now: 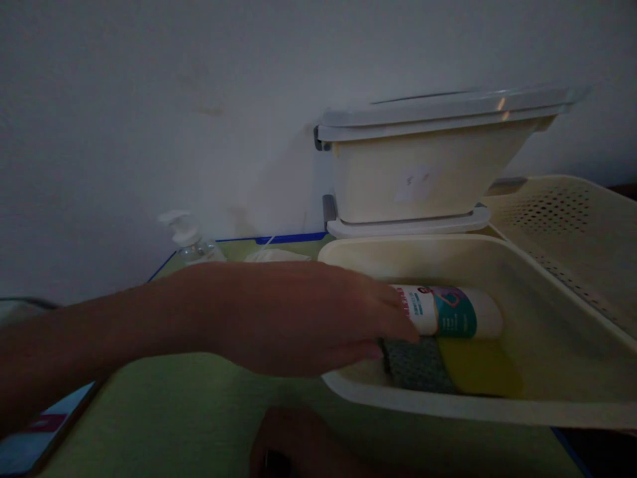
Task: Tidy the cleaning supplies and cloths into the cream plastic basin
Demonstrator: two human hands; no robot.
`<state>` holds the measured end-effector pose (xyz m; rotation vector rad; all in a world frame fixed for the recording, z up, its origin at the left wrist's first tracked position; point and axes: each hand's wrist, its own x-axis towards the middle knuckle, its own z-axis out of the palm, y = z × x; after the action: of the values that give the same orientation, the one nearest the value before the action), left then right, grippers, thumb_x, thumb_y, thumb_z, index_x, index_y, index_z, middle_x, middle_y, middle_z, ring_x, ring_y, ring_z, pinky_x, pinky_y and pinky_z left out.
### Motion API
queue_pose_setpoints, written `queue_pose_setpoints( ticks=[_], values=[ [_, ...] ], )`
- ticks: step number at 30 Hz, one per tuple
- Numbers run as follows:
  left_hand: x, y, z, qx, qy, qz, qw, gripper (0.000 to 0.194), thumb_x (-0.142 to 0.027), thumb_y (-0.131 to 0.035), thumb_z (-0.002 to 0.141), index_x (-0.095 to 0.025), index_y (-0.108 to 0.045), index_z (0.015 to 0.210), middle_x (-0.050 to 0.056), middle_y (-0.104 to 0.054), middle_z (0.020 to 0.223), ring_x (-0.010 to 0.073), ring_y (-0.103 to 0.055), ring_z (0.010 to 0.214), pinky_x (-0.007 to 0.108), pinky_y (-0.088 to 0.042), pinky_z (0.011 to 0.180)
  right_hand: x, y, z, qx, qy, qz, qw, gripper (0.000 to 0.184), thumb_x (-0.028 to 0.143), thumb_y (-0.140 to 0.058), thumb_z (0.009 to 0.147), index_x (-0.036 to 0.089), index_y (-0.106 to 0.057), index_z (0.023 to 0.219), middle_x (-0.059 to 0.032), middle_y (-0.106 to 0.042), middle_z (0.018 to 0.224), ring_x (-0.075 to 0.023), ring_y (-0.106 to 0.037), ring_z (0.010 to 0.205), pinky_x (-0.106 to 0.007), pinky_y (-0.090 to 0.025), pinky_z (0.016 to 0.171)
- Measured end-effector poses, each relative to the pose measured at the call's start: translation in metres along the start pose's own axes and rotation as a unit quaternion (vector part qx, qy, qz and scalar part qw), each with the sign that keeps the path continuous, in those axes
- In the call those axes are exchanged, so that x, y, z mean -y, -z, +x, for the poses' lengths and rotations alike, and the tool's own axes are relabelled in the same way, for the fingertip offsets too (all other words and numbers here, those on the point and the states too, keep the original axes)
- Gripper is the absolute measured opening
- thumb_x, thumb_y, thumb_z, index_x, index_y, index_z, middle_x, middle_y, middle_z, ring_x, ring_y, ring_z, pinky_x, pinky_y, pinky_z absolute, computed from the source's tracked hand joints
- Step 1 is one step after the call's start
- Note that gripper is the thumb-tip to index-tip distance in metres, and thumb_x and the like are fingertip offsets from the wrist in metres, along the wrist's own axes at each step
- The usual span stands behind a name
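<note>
My left hand [298,318] reaches from the left into a cream plastic basin [547,405]. Its fingers are closed over the end of a white bottle with a teal and pink label [452,311] that lies on its side in the basin. Just below the bottle lies a yellow sponge with a dark scrub face [448,368], and my thumb is close to it. My right hand [298,445] shows only partly at the bottom edge, resting low on the green surface; its fingers are hidden in the dim light.
A lidded cream container [423,172] stands behind the basin against the white wall. A perforated cream basket [562,226] is at the right. A clear pump bottle [188,240] and a white cloth [276,255] sit at the back. A lit screen [30,441] lies bottom left.
</note>
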<state>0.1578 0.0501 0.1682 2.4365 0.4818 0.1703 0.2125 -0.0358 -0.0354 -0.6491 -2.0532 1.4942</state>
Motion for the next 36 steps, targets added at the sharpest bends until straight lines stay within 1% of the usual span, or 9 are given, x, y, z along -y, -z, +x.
queue_pose_setpoints(
  ticks=[2,5,10,13,19,22,26,30,36],
  values=[
    [0.005,-0.005,-0.037,-0.155,0.018,0.016,0.988,0.024,-0.009,-0.052,0.074,-0.027,-0.064,0.085,-0.003,-0.065,0.089,0.0157,-0.061,0.085,0.025,-0.046,0.077,-0.001,0.003,0.005,-0.024,0.000,0.011,1.000,0.018,0.002,-0.056,0.057,0.018,-0.049,0.062,0.0051,-0.049,0.061,-0.0085,-0.048,0.057,-0.019,-0.041,0.057],
    [0.043,-0.042,-0.091,-0.399,0.090,0.041,0.912,0.017,-0.014,-0.045,0.081,-0.022,-0.060,0.084,0.001,-0.062,0.085,0.0153,-0.059,0.084,0.027,-0.047,0.074,0.004,0.005,0.003,-0.055,0.021,0.031,0.998,0.018,0.004,-0.046,0.051,0.019,-0.046,0.060,0.0048,-0.046,0.061,-0.0083,-0.044,0.054,-0.018,-0.037,0.054],
    [0.131,-0.105,-0.142,-0.479,0.239,0.109,0.838,0.017,-0.015,-0.043,0.079,-0.018,-0.057,0.088,0.007,-0.056,0.098,0.0186,-0.055,0.091,0.031,-0.048,0.073,0.011,0.007,-0.002,-0.067,0.044,0.031,0.996,0.016,0.007,-0.041,0.054,0.020,-0.046,0.063,0.0036,-0.047,0.063,-0.0085,-0.044,0.055,-0.018,-0.035,0.052],
    [0.153,-0.115,-0.148,-0.471,0.271,0.098,0.834,0.023,-0.015,-0.041,0.078,-0.016,-0.056,0.095,0.010,-0.053,0.106,0.0203,-0.053,0.098,0.034,-0.049,0.077,0.012,0.009,-0.002,-0.061,0.022,0.012,0.998,0.016,0.008,-0.040,0.056,0.019,-0.048,0.064,0.0032,-0.047,0.064,-0.0085,-0.045,0.057,-0.018,-0.034,0.051],
    [0.156,-0.114,-0.144,-0.338,0.289,0.154,0.882,0.041,-0.020,-0.045,0.079,-0.017,-0.048,0.120,0.012,-0.036,0.134,0.0280,-0.032,0.123,0.047,-0.026,0.102,0.017,0.008,0.003,-0.053,-0.005,-0.021,0.998,0.012,0.010,-0.041,0.057,0.019,-0.047,0.061,0.0028,-0.048,0.061,-0.0087,-0.045,0.055,-0.020,-0.033,0.050],
    [0.157,-0.111,-0.144,-0.347,0.294,0.123,0.882,0.032,-0.020,-0.046,0.078,-0.015,-0.055,0.108,0.012,-0.050,0.117,0.0260,-0.041,0.110,0.043,-0.032,0.095,0.023,0.006,0.003,-0.088,-0.007,-0.054,0.995,0.010,0.011,-0.042,0.063,0.020,-0.047,0.064,0.0010,-0.050,0.063,-0.0107,-0.048,0.059,-0.021,-0.035,0.052],
    [0.158,-0.105,-0.145,-0.368,0.303,0.027,0.879,0.006,-0.018,-0.050,0.073,-0.016,-0.051,0.067,0.003,-0.052,0.074,0.0190,-0.045,0.076,0.032,-0.036,0.072,0.032,0.004,0.003,-0.121,-0.013,-0.102,0.987,0.010,0.012,-0.042,0.069,0.020,-0.045,0.065,-0.0001,-0.050,0.064,-0.0125,-0.048,0.061,-0.023,-0.037,0.054],
    [0.156,-0.107,-0.146,-0.339,0.278,-0.027,0.898,0.025,-0.015,-0.052,0.065,-0.018,-0.033,0.049,-0.005,-0.034,0.052,0.0112,-0.033,0.056,0.024,-0.023,0.055,0.039,0.002,0.004,-0.123,-0.030,-0.137,0.983,0.011,0.011,-0.042,0.072,0.020,-0.045,0.067,-0.0001,-0.050,0.065,-0.0131,-0.047,0.061,-0.023,-0.037,0.054],
    [0.147,-0.111,-0.150,-0.262,0.202,-0.164,0.929,0.030,-0.006,-0.047,0.053,-0.018,-0.021,0.047,-0.008,-0.018,0.049,0.0064,-0.020,0.049,0.023,-0.013,0.048,0.050,0.002,0.021,-0.161,0.025,-0.228,0.960,0.016,0.009,-0.037,0.079,0.021,-0.045,0.072,-0.0021,-0.053,0.073,-0.0141,-0.051,0.067,-0.025,-0.042,0.059]
  ],
)
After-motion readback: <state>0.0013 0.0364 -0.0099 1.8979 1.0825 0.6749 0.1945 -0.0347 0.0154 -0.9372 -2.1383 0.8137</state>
